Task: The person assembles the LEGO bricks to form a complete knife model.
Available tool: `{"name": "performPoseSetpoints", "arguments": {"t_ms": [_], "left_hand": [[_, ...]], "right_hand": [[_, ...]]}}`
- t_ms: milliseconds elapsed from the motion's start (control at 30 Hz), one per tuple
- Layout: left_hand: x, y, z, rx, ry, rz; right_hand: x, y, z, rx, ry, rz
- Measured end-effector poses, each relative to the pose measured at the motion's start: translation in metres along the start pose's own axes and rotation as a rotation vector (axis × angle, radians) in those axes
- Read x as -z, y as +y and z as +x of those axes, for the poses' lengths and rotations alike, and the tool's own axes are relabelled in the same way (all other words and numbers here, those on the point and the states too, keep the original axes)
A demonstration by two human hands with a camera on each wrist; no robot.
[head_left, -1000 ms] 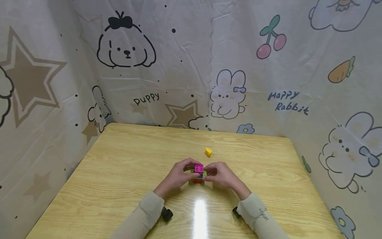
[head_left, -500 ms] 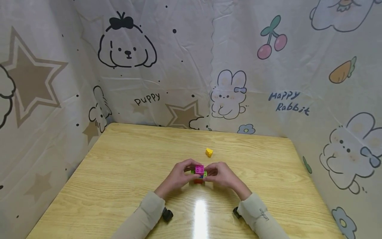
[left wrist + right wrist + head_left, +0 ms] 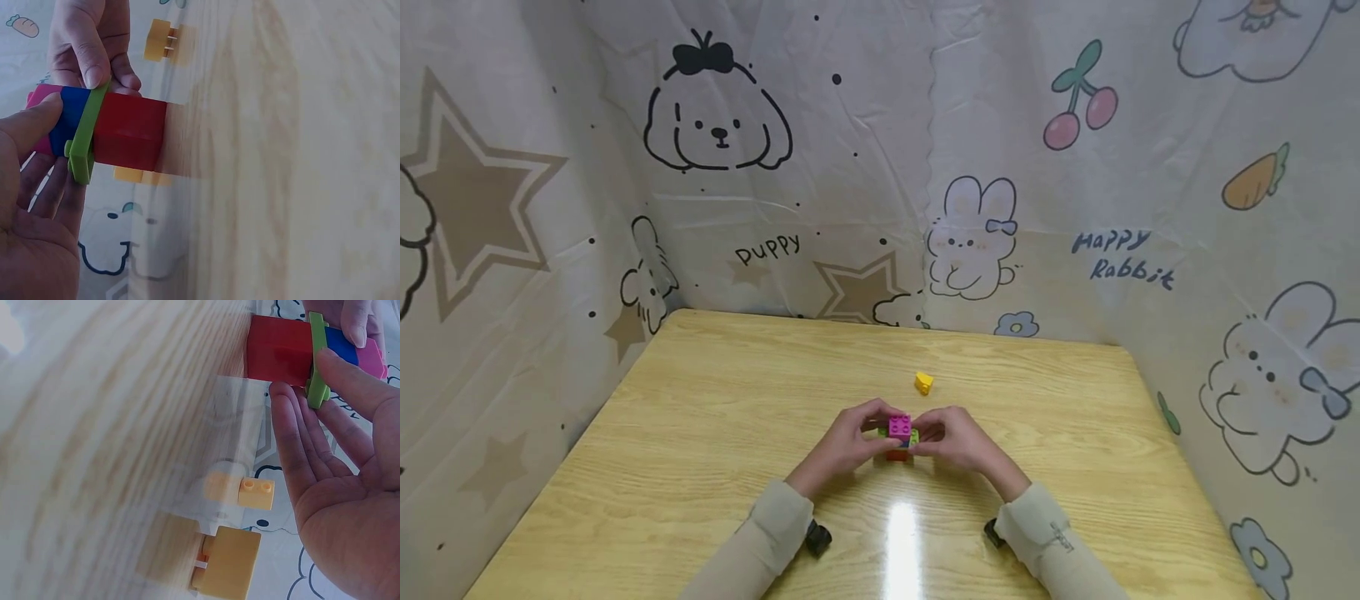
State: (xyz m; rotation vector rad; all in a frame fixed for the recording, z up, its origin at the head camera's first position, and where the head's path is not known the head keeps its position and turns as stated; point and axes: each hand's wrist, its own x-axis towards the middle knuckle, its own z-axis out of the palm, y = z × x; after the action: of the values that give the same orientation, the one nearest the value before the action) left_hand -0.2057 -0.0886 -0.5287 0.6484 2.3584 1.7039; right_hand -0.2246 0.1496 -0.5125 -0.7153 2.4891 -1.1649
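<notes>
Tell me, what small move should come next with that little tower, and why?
Perhaps free the right hand to fetch the yellow piece: the left hand grips the tower near its top, and that piece lies loose on the table beyond.

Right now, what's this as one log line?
left hand: grips pink brick, blue brick | right hand: pinches green plate | red brick: under green plate | yellow bricks: apart

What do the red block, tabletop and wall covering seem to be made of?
Red block: smooth, likely plastic, with even colour and crisp edges.
Tabletop: glossy wood or wood-look laminate; grain and glare show.
Wall covering: printed fabric or plastic sheeting, judging by creases.
</notes>
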Motion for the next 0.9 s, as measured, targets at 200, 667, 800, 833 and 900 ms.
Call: {"name": "performPoseSetpoints", "arguments": {"t_ms": [200, 667, 800, 833, 900], "left_hand": [[-0.0012, -0.001, 0.0008, 0.003, 0.0, -0.008], [-0.0013, 0.0002, 0.0027, 0.001, -0.011, -0.013], [-0.0022, 0.0011, 0.0027, -0.002, -0.014, -0.014], [-0.0025, 0.0008, 0.0028, -0.002, -0.015, -0.015], [-0.0029, -0.0002, 0.0031, -0.005, -0.017, -0.012]], "right_hand": [[0.0005, 0.0012, -0.0008, -0.01, 0.0, -0.005], [0.0014, 0.001, -0.0026, -0.011, 0.006, -0.011], [0.0018, 0.001, -0.0029, -0.007, 0.012, -0.014], [0.0018, 0.0011, -0.0031, -0.006, 0.01, -0.017], [0.0019, 0.0011, -0.0035, 0.0, 0.009, -0.017]]}}
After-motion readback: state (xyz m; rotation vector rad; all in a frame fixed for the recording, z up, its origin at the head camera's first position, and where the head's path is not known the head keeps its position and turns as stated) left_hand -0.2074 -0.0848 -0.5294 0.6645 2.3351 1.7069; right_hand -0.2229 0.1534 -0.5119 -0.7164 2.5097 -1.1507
